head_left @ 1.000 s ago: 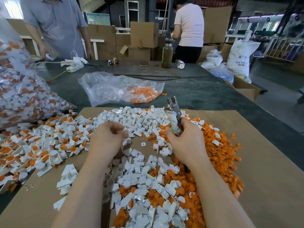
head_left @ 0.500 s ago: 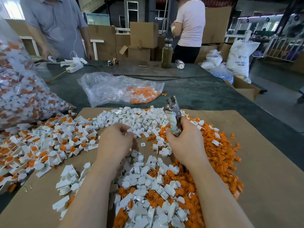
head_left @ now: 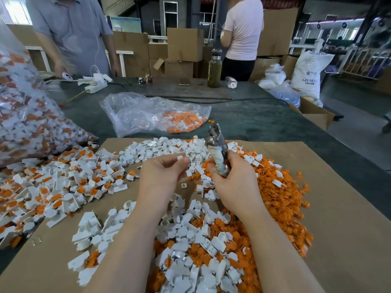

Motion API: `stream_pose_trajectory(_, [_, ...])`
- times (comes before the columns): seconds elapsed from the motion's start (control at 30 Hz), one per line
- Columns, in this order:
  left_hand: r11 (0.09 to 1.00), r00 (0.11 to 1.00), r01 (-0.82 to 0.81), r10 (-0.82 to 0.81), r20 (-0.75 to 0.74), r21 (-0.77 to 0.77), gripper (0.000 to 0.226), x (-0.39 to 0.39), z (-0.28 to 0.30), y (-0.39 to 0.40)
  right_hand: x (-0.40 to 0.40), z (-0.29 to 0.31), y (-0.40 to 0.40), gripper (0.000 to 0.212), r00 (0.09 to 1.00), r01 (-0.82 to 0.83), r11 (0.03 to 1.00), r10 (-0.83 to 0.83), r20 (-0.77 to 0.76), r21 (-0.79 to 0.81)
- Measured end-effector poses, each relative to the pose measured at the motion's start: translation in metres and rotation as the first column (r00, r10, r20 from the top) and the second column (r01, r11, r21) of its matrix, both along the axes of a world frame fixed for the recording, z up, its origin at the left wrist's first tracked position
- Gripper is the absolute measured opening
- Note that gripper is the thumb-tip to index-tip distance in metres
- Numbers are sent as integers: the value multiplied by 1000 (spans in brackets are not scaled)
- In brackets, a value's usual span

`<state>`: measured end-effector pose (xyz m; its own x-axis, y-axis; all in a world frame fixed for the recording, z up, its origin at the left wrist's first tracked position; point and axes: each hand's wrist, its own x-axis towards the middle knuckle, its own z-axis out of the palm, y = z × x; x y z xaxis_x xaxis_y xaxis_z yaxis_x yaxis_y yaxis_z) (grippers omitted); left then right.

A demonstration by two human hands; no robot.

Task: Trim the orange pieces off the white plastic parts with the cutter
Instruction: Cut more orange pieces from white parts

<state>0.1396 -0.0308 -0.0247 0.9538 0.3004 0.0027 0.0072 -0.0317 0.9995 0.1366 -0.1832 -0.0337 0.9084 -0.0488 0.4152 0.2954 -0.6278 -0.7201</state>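
My left hand is raised above the cardboard sheet and pinches a small white plastic part at its fingertips. My right hand grips the taped handle of the metal cutter, whose jaws point up and away, just right of the part. Untrimmed white parts with orange pieces lie heaped at the left. Cut-off orange pieces pile up at the right, and trimmed white parts lie between my forearms.
A big clear bag of untrimmed parts bulges at the far left. A smaller clear bag with orange scraps lies beyond the cardboard on the green table. Two people stand at the far side, near a bottle and a power strip.
My left hand has lifted from the pile and moved right toward the cutter, now pinching a white part. My right hand with the cutter has stayed nearly in place.
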Motion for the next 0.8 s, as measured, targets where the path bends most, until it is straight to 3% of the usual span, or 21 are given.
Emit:
stream_pose_trajectory(0.23, [995,999,40,-42,-16,-87,12,-4,2,-10,-1,0,2,17,1000,26,999,-26,9,25])
stream_pose_trajectory(0.47, [944,990,109,-132,-52,-312,14,-9,7,-13,-3,3,4,15,997,60,997,-63,40,51])
stream_pose_trajectory(0.8, [932,989,144,-150,7,-332,6,-13,8,-17,-4,2,5,12,987,80,996,-86,133,51])
